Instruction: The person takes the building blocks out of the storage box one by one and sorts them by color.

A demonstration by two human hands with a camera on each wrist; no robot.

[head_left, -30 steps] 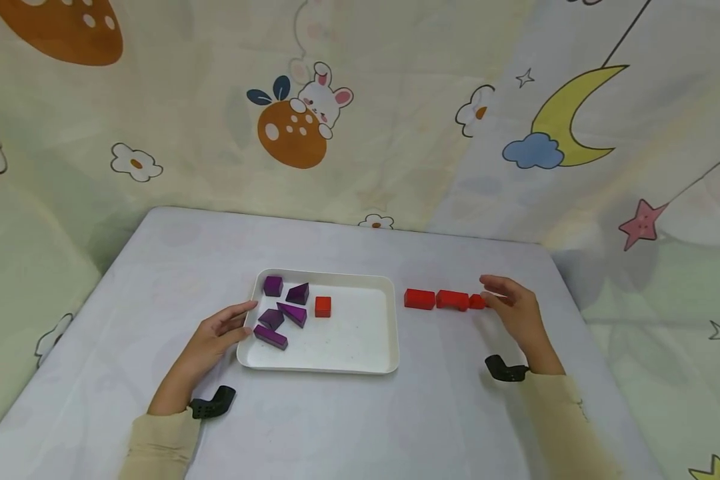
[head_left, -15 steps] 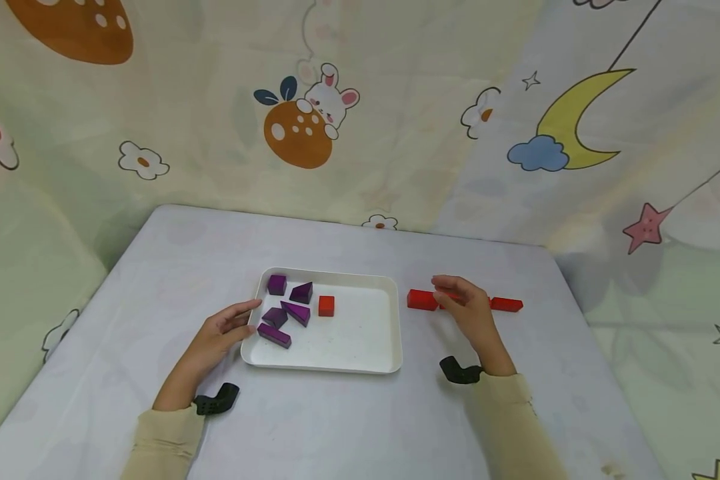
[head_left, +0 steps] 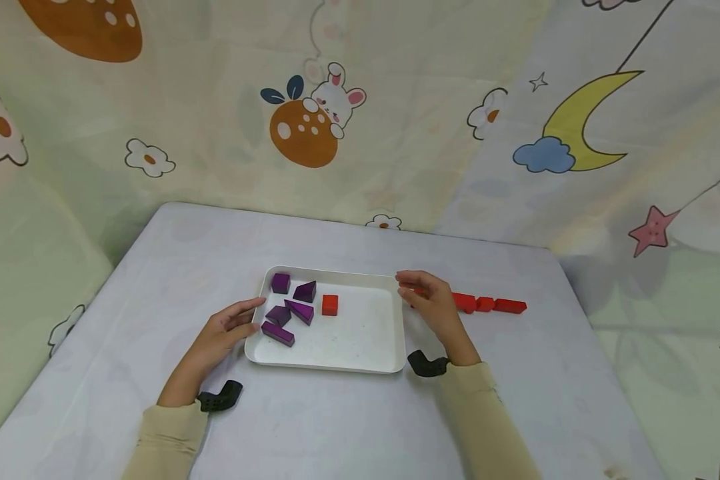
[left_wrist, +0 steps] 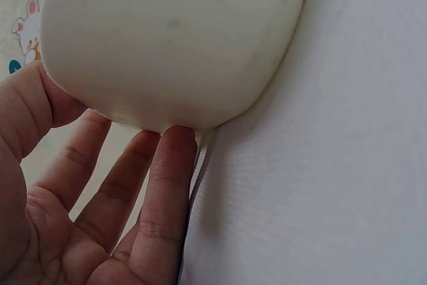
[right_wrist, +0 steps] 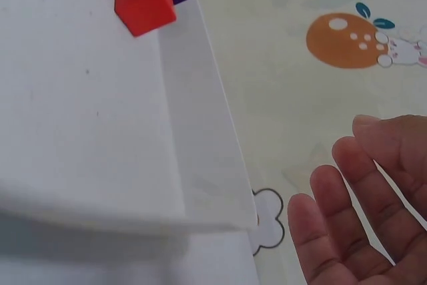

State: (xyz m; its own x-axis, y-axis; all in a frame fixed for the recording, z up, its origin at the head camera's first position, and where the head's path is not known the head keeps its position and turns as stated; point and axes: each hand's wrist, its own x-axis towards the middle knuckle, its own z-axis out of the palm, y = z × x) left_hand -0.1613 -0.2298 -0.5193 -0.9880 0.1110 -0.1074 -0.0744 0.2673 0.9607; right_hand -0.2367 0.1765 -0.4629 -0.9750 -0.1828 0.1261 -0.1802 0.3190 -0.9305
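Note:
My left hand [head_left: 216, 337] touches the left rim of a white tray [head_left: 360, 347] with its fingertips, fingers fairly straight. The left wrist view shows those fingertips against the tray's outer wall [left_wrist: 173, 45]. In the tray lie several purple blocks [head_left: 301, 311] of different shapes, grouped at the left, and one red cube [head_left: 330, 305]. My right hand [head_left: 435, 310] hovers by the tray's right rim with nothing in it, fingers loosely extended. It partly hides the leftmost block of a red row; an arched red block [head_left: 465, 303], a small red block [head_left: 485, 305] and a long red block [head_left: 510, 306] show beyond it.
A white cloth covers the table [head_left: 336, 427]. Behind it hangs a printed curtain [head_left: 408, 133] with a bunny, a moon and flowers. A black wrist camera mount [head_left: 221, 396] sits on the left wrist, another mount [head_left: 427, 365] on the right.
My right hand has moved left along the red row, from its right part to the tray's right rim, uncovering the right-hand blocks. The left hand stays at the tray; the view has shifted slightly.

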